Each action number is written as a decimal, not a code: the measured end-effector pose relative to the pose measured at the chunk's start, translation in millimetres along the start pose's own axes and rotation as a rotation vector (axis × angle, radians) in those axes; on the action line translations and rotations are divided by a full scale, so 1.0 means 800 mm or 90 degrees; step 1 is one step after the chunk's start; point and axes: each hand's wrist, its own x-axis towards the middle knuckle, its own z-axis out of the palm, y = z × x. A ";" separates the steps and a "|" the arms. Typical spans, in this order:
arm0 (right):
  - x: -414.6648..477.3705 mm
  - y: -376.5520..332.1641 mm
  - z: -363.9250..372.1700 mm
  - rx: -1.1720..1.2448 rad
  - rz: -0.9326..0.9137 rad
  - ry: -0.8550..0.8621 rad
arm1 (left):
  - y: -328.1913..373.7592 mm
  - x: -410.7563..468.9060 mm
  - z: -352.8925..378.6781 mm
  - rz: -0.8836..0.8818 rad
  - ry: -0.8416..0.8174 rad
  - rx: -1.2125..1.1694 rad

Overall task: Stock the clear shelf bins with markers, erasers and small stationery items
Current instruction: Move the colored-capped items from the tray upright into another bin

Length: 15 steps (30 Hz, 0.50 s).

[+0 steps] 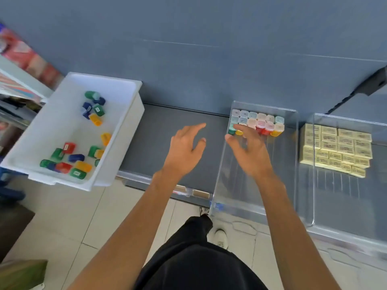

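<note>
The clear bin [254, 197] sits on the grey shelf [167, 143] with its near end overhanging the shelf's front lip, and everything else is placed from it. At its far end, packed against the back wall, stand rows of small coloured items with pale translucent caps [258, 123]; the rest of the bin floor, from those rows to the near edge, is bare. The right hand [249, 152] reaches in over the bin's left wall, fingers spread and loosely curled, fingertips at the nearest row; motion blur makes it impossible to tell whether they touch or pinch any piece. The left hand [185, 146] hovers just left of the bin over bare shelf, open, fingers apart and holding nothing. Between it and the white tub [125, 130], well to the left of the bin, runs a wide strip of bare shelf. The tub overhangs the shelf edge toward the floor and holds loose red, green, blue and yellow pieces [74, 155] scattered in two clusters, with much bare floor between them. Just right of the bin, nearly touching its wall, is a second clear bin [343, 208] with yellow erasers [337, 149] stacked at its far end and its near half bare.
</note>
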 end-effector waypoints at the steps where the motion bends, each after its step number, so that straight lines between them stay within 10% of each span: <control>1: -0.009 -0.010 0.003 0.003 -0.003 -0.027 | 0.002 -0.014 -0.012 -0.012 0.016 0.026; 15: -0.088 -0.175 0.106 -0.007 -0.245 -0.282 | -0.045 -0.188 -0.183 -0.093 0.203 0.085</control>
